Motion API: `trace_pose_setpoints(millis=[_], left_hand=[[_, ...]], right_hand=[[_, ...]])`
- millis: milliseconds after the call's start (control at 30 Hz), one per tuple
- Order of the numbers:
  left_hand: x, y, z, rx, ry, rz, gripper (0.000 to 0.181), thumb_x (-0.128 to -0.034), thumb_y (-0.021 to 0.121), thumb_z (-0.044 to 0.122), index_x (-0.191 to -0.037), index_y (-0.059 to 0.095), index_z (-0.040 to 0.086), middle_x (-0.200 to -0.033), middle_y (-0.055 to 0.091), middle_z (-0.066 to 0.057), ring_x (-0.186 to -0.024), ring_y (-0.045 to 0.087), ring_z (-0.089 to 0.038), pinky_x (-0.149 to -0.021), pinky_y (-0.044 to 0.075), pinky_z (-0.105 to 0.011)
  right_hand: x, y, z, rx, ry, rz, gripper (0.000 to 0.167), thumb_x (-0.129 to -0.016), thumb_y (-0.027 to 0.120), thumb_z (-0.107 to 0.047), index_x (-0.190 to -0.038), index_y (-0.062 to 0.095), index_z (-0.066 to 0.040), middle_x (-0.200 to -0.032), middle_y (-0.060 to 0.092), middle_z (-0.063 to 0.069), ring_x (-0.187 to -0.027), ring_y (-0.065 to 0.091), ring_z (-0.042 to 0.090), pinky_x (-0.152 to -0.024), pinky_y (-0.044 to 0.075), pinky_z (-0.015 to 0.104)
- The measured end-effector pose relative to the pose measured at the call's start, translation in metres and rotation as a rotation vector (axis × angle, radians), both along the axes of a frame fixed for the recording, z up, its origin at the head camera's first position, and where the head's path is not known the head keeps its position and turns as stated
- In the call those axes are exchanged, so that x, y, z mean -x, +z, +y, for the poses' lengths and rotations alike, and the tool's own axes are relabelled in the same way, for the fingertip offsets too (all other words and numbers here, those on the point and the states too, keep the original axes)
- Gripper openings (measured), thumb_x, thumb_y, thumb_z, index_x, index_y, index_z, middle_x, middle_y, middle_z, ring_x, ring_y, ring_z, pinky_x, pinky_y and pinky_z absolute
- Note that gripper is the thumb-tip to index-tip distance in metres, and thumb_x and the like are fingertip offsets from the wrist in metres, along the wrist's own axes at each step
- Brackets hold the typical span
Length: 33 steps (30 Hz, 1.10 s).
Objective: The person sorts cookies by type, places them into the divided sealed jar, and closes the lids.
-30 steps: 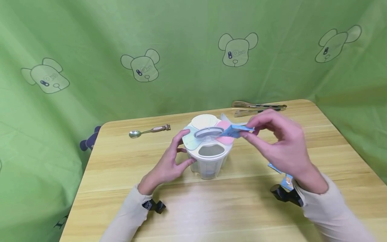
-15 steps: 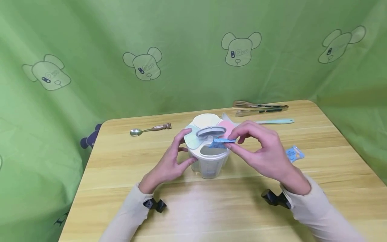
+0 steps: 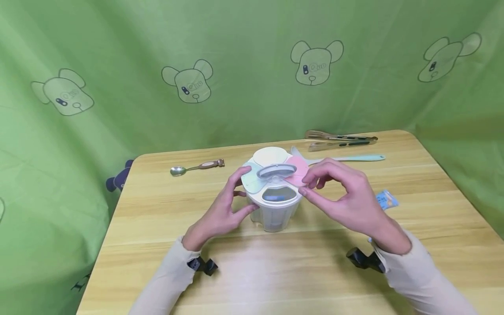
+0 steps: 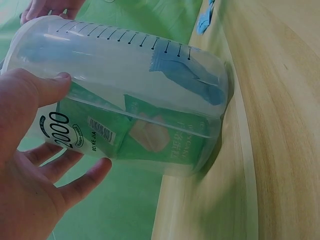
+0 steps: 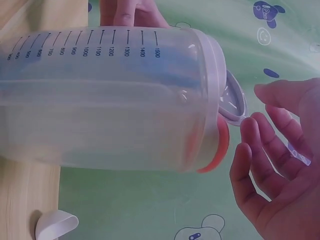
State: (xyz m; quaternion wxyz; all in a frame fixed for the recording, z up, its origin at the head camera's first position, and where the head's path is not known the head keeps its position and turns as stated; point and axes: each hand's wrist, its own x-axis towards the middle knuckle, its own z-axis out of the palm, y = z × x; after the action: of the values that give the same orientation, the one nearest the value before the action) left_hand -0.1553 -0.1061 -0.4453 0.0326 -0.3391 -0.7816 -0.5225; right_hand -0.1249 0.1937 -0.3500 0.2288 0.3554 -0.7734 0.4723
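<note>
As the left hand (image 3: 221, 215) grips a lobed, pastel-lidded, translucent-plastic canister (image 3: 274, 208) toward the wooden worktop's (image 3: 149, 210) far edge, the right hand (image 3: 346, 194) curls loosely, empty.

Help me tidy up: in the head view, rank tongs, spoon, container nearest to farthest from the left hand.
1. Container: in the left hand's grip.
2. Spoon: left of the container.
3. Tongs: farther back, right.

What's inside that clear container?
Green packets and a blue packet show through the wall of the clear container. The pink lid and cream lid cover whatever lies beneath; I can't make that out.
</note>
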Motion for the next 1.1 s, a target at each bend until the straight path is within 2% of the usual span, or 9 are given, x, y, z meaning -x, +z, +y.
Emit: trace_pose_setpoints(millis=[67,200,267,500,567,633,733,900,1100], left_hand=[[0.000,0.000,0.000,-0.001,-0.001,0.001,0.096,-0.0928,0.082,-0.001,-0.168,0.024,0.014,-0.177,0.032,-0.014,-0.145,0.057,-0.037,-0.106,0.064,-0.045],[0.001,0.000,0.000,-0.001,-0.001,-0.006,0.096,-0.0929,0.082,0.000,-0.168,0.024,0.015,-0.178,0.032,-0.013,-0.147,0.056,-0.037,-0.107,0.064,-0.047],[0.001,-0.001,0.001,-0.003,0.001,-0.005,0.096,-0.0928,0.082,-0.001,-0.168,0.024,0.014,-0.177,0.032,-0.014,-0.146,0.056,-0.037,-0.106,0.064,-0.048],[0.000,0.000,0.001,0.002,0.005,-0.007,0.095,-0.0932,0.082,0.000,-0.168,0.025,0.015,-0.177,0.033,-0.013,-0.145,0.057,-0.035,-0.106,0.064,-0.041],[-0.001,0.001,0.001,0.001,0.004,-0.011,0.095,-0.0931,0.082,0.000,-0.168,0.025,0.015,-0.177,0.033,-0.013,-0.146,0.056,-0.035,-0.106,0.064,-0.042],[-0.001,0.001,0.001,0.001,0.005,-0.014,0.095,-0.0930,0.082,0.000,-0.168,0.025,0.015,-0.177,0.033,-0.013,-0.146,0.056,-0.035,-0.106,0.064,-0.042],[0.000,0.001,0.000,0.001,0.007,-0.012,0.096,-0.0928,0.082,0.000,-0.168,0.024,0.015,-0.177,0.034,-0.013,-0.146,0.056,-0.036,-0.106,0.064,-0.044],[0.000,0.000,0.000,-0.004,0.008,0.003,0.097,-0.0925,0.082,-0.001,-0.168,0.024,0.016,-0.177,0.034,-0.014,-0.145,0.057,-0.038,-0.105,0.064,-0.045],[0.001,-0.001,0.000,-0.008,0.002,0.007,0.097,-0.0921,0.081,-0.002,-0.168,0.024,0.015,-0.176,0.035,-0.014,-0.146,0.057,-0.037,-0.105,0.064,-0.042]], right_hand=[[-0.001,0.000,0.001,0.007,0.006,0.005,0.031,-0.077,0.087,0.014,-0.099,0.077,-0.005,-0.094,0.075,0.005,-0.086,0.065,0.008,-0.079,0.056,0.014],[-0.001,-0.002,0.004,0.012,0.010,0.008,0.013,-0.091,0.087,-0.007,-0.098,0.077,-0.006,-0.093,0.075,0.006,-0.087,0.065,0.009,-0.080,0.056,0.014],[-0.001,-0.003,0.005,0.015,0.009,0.011,0.012,-0.095,0.086,-0.014,-0.097,0.077,-0.006,-0.092,0.075,0.007,-0.087,0.066,0.009,-0.080,0.056,0.014],[0.003,-0.008,0.018,0.034,-0.023,0.007,0.015,-0.097,0.084,-0.017,-0.098,0.078,-0.003,-0.091,0.076,0.009,-0.086,0.066,0.006,-0.079,0.057,0.013],[0.005,-0.010,0.023,0.033,-0.045,-0.008,0.012,-0.096,0.084,-0.013,-0.098,0.078,-0.003,-0.091,0.076,0.007,-0.085,0.066,0.005,-0.079,0.057,0.012],[0.006,-0.012,0.030,0.023,-0.077,-0.031,0.008,-0.092,0.084,-0.002,-0.098,0.078,-0.001,-0.092,0.076,0.004,-0.085,0.066,0.004,-0.079,0.058,0.012],[0.010,-0.016,0.041,-0.002,-0.127,-0.064,0.020,-0.085,0.083,0.013,-0.098,0.077,-0.001,-0.094,0.077,0.003,-0.086,0.066,0.002,-0.078,0.058,0.010],[0.017,-0.025,0.059,-0.020,-0.209,-0.107,0.020,-0.087,0.082,0.013,-0.098,0.077,-0.003,-0.094,0.077,0.004,-0.084,0.067,0.000,-0.078,0.057,0.008],[0.019,-0.039,0.077,-0.023,-0.318,-0.143,0.024,-0.084,0.081,0.018,-0.098,0.077,-0.001,-0.095,0.073,-0.016,-0.081,0.065,-0.002,-0.077,0.056,0.006]])
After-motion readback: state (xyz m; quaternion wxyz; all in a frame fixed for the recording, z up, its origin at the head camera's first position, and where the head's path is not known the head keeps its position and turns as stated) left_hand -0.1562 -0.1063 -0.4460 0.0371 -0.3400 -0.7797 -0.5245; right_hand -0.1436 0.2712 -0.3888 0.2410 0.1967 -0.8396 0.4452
